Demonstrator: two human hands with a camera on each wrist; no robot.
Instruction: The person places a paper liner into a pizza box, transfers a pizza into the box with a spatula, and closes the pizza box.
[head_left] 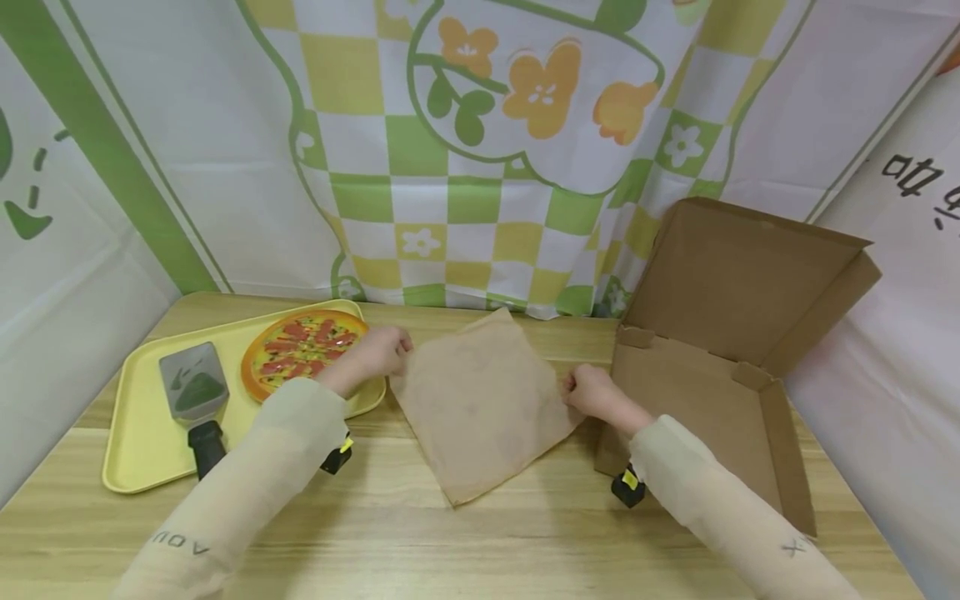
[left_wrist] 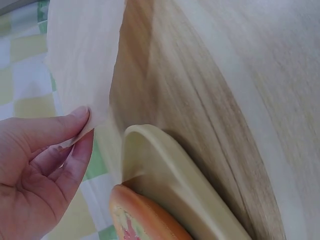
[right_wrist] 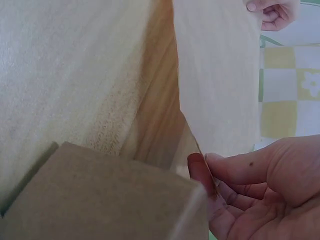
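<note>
A square sheet of brown parchment paper [head_left: 483, 400] is stretched between both hands, one corner pointing toward the person. My left hand [head_left: 382, 352] pinches its left corner between thumb and fingers, beside the tray's right end. At the opposite corner my right hand [head_left: 596, 390] pinches the paper, near the left wall of the open cardboard box [head_left: 690, 408]. In the left wrist view the paper [left_wrist: 87, 55] hangs from the thumb and fingertips. The right wrist view has the thumb and index finger on the paper's edge [right_wrist: 215, 100].
On the left lies a yellow tray [head_left: 138, 442] bearing a pizza [head_left: 300, 350] and a pizza server [head_left: 195, 387] with a black handle. The box's lid [head_left: 750, 283] stands raised at the right. A patterned curtain [head_left: 480, 208] hangs behind the wooden table [head_left: 465, 550].
</note>
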